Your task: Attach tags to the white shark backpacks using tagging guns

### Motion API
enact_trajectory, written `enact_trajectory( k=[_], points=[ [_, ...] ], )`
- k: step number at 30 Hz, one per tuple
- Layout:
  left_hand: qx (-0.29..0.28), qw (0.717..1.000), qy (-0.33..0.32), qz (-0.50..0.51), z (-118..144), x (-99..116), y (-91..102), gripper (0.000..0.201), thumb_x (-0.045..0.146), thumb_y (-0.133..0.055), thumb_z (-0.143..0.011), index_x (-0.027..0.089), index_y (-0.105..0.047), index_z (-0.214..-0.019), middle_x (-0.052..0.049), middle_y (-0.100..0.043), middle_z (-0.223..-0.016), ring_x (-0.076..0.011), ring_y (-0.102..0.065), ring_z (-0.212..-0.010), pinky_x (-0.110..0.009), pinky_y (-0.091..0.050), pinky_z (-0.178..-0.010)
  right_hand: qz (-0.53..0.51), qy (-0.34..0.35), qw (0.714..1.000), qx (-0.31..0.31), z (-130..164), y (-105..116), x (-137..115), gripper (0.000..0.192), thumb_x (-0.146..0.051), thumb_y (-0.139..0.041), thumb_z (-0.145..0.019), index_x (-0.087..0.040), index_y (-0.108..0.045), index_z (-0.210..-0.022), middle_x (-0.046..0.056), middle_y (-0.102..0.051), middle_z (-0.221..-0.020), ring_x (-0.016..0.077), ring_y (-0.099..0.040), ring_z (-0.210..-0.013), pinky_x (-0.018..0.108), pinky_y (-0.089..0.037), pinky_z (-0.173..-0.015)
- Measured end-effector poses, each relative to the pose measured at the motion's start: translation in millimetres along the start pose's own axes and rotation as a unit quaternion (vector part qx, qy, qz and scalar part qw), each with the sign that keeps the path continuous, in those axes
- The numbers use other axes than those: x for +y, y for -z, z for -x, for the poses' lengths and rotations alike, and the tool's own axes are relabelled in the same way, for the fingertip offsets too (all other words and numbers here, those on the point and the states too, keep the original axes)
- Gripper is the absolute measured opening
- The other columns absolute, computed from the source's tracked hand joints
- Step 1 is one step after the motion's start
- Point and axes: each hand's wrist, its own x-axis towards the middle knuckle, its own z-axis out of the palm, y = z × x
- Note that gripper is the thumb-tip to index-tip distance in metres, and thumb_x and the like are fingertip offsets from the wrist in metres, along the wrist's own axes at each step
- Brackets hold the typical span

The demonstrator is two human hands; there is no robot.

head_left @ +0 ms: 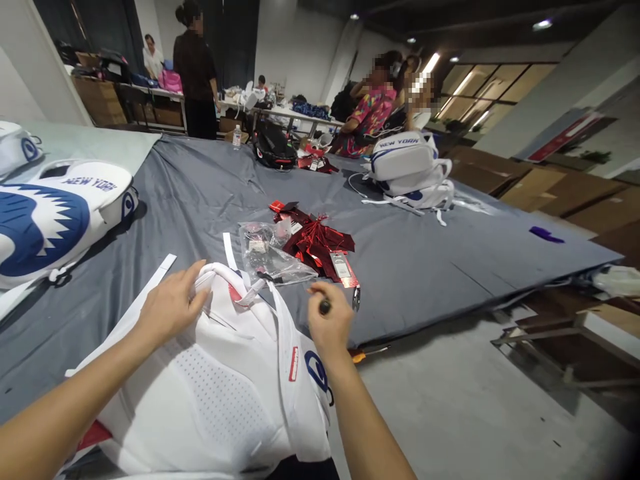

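A white backpack (215,380) lies in front of me with its perforated back panel and shoulder straps upward. My left hand (173,300) is closed on its top edge, beside the carry loop. My right hand (330,320) makes a fist just right of the backpack, around a tool with a dark round handle end (325,306). The rest of that tool is mostly hidden. Past the hands lie a clear plastic bag (270,250) with small items and a pile of red hang tags (320,240).
White backpacks lie at left (100,200) and stacked at right (405,167) on the grey-covered table (430,267). Farther back are a black bag (274,143) and a bottle (237,137). An orange-handled tool (359,358) rests by the near table edge. Several people are beyond; cartons (575,200) line the right.
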Motion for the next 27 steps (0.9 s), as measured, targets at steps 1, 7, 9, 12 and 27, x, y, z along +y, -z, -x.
enact_trajectory(
  k=[1, 7, 9, 12, 27],
  points=[
    [0.010, 1.000, -0.002, 0.001, 1.1, -0.7, -2.5, 0.055, 0.048, -0.037, -0.096, 0.028, -0.041, -0.147, -0.006, -0.067, -0.121, -0.0272, -0.063, -0.109, -0.037, -0.047, -0.082, 0.033, -0.004, 0.998, -0.056, -9.5, -18.3, 13.8, 0.029, -0.010, -0.043, -0.088, -0.015, -0.066, -0.105, 0.012, -0.068, -0.110, 0.0219, -0.063, -0.105, 0.037, -0.049, -0.096],
    [0.065, 0.997, -0.033, 0.036, -0.8, -14.7, -27.6, 0.056, 0.054, -0.034, -0.097, 0.026, -0.048, -0.143, -0.005, -0.070, -0.112, -0.0242, -0.065, -0.102, -0.035, -0.048, -0.080, 0.151, 0.029, 0.972, -0.177, -49.3, -96.6, 50.9, 0.045, 0.001, -0.057, -0.072, -0.020, -0.071, -0.110, 0.009, -0.067, -0.120, 0.0230, -0.061, -0.110, 0.030, -0.049, -0.091],
    [0.084, 0.995, -0.040, 0.042, -2.9, -18.5, -34.9, 0.056, 0.054, -0.034, -0.097, 0.026, -0.049, -0.142, -0.004, -0.070, -0.114, -0.0230, -0.066, -0.102, -0.034, -0.049, -0.080, 0.170, 0.039, 0.966, -0.189, -61.5, -110.8, 51.8, 0.050, -0.001, -0.059, -0.075, -0.022, -0.067, -0.120, 0.008, -0.063, -0.129, 0.0231, -0.056, -0.120, 0.030, -0.046, -0.096],
    [0.094, 0.994, -0.042, 0.041, -4.5, -21.0, -40.5, 0.055, 0.053, -0.034, -0.096, 0.026, -0.052, -0.140, -0.003, -0.071, -0.112, -0.0218, -0.067, -0.100, -0.033, -0.050, -0.079, 0.182, 0.034, 0.960, -0.210, -76.5, -128.1, 49.3, 0.034, -0.011, -0.060, -0.085, -0.020, -0.069, -0.116, 0.009, -0.064, -0.127, 0.0232, -0.054, -0.124, 0.030, -0.046, -0.098],
    [0.079, 0.996, -0.030, 0.042, -5.7, -13.7, -40.3, 0.053, 0.049, -0.031, -0.097, 0.024, -0.051, -0.140, -0.005, -0.071, -0.104, -0.0232, -0.065, -0.102, -0.035, -0.049, -0.081, 0.214, 0.076, 0.938, -0.263, -73.5, -141.3, 32.5, 0.044, -0.016, -0.060, -0.091, -0.020, -0.059, -0.135, 0.016, -0.064, -0.129, 0.0301, -0.053, -0.130, 0.039, -0.052, -0.096]
  ],
)
